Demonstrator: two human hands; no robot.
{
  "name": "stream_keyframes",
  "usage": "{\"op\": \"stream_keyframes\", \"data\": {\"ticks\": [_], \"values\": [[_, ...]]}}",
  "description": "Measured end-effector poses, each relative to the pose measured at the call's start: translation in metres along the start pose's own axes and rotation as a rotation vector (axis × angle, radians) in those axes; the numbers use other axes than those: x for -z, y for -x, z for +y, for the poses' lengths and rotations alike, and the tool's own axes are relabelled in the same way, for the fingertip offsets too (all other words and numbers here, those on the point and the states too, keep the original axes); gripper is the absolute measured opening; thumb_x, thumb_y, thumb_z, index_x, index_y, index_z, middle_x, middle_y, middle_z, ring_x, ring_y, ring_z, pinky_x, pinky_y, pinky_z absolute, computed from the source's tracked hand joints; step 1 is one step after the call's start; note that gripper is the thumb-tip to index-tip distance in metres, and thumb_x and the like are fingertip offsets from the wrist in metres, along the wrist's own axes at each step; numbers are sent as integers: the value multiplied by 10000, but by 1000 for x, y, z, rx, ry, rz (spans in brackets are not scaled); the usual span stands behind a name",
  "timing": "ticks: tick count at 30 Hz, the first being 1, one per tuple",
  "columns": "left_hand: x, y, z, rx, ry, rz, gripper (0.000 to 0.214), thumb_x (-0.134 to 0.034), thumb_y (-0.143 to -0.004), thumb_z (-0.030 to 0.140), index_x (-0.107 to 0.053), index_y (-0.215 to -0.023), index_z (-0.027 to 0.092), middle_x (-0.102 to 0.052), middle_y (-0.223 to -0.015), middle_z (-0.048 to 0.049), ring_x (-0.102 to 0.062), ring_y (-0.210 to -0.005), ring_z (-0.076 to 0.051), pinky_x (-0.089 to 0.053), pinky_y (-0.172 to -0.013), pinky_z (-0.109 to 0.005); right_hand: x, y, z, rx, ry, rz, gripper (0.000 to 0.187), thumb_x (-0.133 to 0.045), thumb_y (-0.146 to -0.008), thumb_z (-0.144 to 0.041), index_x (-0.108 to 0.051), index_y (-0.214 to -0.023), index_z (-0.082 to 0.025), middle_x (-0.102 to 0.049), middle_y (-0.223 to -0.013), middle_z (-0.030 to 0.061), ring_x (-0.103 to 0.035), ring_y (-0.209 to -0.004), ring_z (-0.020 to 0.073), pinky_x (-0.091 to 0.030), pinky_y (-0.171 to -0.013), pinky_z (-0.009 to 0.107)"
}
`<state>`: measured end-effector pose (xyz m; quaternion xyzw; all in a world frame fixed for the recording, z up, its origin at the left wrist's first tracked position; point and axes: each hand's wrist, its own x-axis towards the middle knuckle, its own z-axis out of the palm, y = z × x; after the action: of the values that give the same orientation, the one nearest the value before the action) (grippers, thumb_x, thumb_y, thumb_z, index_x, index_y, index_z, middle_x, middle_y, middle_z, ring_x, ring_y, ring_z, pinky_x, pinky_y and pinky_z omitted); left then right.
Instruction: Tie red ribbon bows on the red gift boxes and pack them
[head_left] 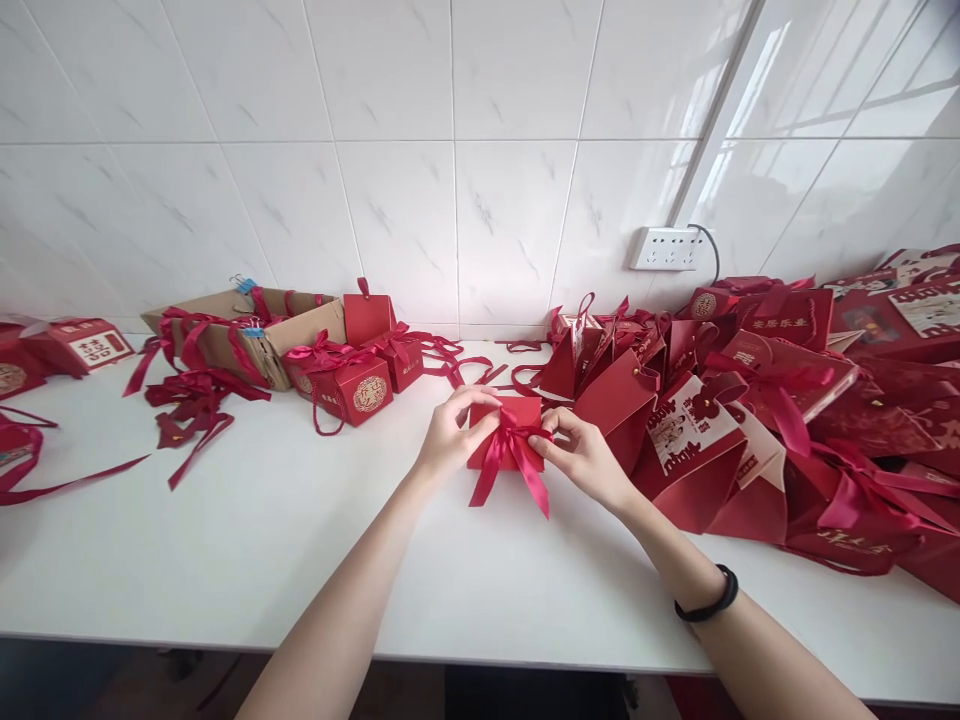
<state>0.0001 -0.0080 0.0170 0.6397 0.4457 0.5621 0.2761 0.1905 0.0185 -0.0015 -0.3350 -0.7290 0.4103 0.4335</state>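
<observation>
In front of me on the white table sits a small red gift box (528, 406). A crimson ribbon bow (512, 437) lies across it, its two tails hanging down the near side. My left hand (459, 432) pinches the bow's left loop between thumb and fingers. On the other side, my right hand (574, 448) grips the right loop, its thumb and index finger pressed together. Parts of the box are hidden behind the fingers and the ribbon.
Many red gift boxes (690, 430) are heaped at the right. To the left stand a cardboard box (217, 310) draped with ribbons, finished-looking red boxes (349, 390) and loose ribbons (196, 405). A power strip (667, 249) is mounted on the tiled wall.
</observation>
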Motion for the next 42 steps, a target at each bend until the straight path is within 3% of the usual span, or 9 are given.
{"op": "stream_keyframes", "data": {"ticks": [5,12,16,20,26,30,33,37,42], "values": [[-5,1,-1,-51,-122,3,76,-649,-714,221,-627,-787,217,-600,-1088,-50,-547,-1101,-218,-420,-965,-361,-1,0,1,-3,-12,-11,283,-608,-801,-409,-462,-689,-193,-474,-781,8,-488,-720,140,-465,-657,288],[-8,2,-10,-160,-151,248,64,-538,-787,169,-582,-754,201,-640,-927,-46,-614,-923,-185,-499,-844,-347,-4,1,2,-8,-22,-32,291,-591,-821,-405,-445,-682,-194,-497,-751,5,-498,-695,138,-458,-670,296],[-5,4,-17,-199,-150,192,68,-548,-782,169,-564,-834,210,-634,-999,-53,-608,-989,-190,-512,-826,-335,-3,1,2,-35,-80,-30,291,-600,-818,-393,-439,-679,-195,-488,-727,-6,-489,-671,128,-437,-646,282],[-5,8,-21,-217,-178,183,87,-560,-734,140,-507,-753,206,-627,-1038,-68,-596,-1009,-206,-508,-788,-327,-1,-1,4,-31,-91,3,275,-613,-810,-384,-455,-689,-193,-472,-724,-15,-473,-656,118,-412,-613,260],[-4,8,-18,-53,31,43,56,-497,-738,174,-542,-762,198,-538,-1286,-96,-539,-1136,-250,-449,-883,-372,-2,-1,4,-33,-95,9,283,-611,-806,-398,-449,-689,-196,-479,-724,-12,-485,-647,126,-430,-619,278],[4,5,-15,-23,121,-75,70,-540,-663,194,-474,-686,200,-504,-1324,-84,-441,-1244,-283,-407,-915,-373,0,0,-1,-26,-58,20,293,-613,-797,-410,-453,-681,-194,-481,-715,-12,-474,-642,125,-422,-617,275],[6,3,-13,59,160,-139,146,-559,-720,288,-480,-647,191,-502,-1326,-84,-423,-1260,-291,-364,-952,-382,2,0,-5,-19,-60,24,313,-626,-785,-434,-461,-673,-193,-484,-696,-17,-462,-641,119,-412,-615,262],[-3,3,-16,151,191,-21,266,-570,-765,330,-432,-592,182,-561,-1235,-89,-516,-1142,-281,-384,-897,-371,3,0,-6,-33,-146,-11,364,-639,-764,-508,-475,-684,-192,-480,-688,-22,-461,-628,115,-411,-604,258],[-17,10,-15,130,209,193,277,-579,-755,275,-362,-607,189,-551,-1150,-70,-537,-1054,-233,-421,-780,-309,0,0,-5,-129,-321,-38,411,-606,-780,-562,-463,-675,-191,-487,-679,-20,-473,-634,118,-420,-649,275]]}}
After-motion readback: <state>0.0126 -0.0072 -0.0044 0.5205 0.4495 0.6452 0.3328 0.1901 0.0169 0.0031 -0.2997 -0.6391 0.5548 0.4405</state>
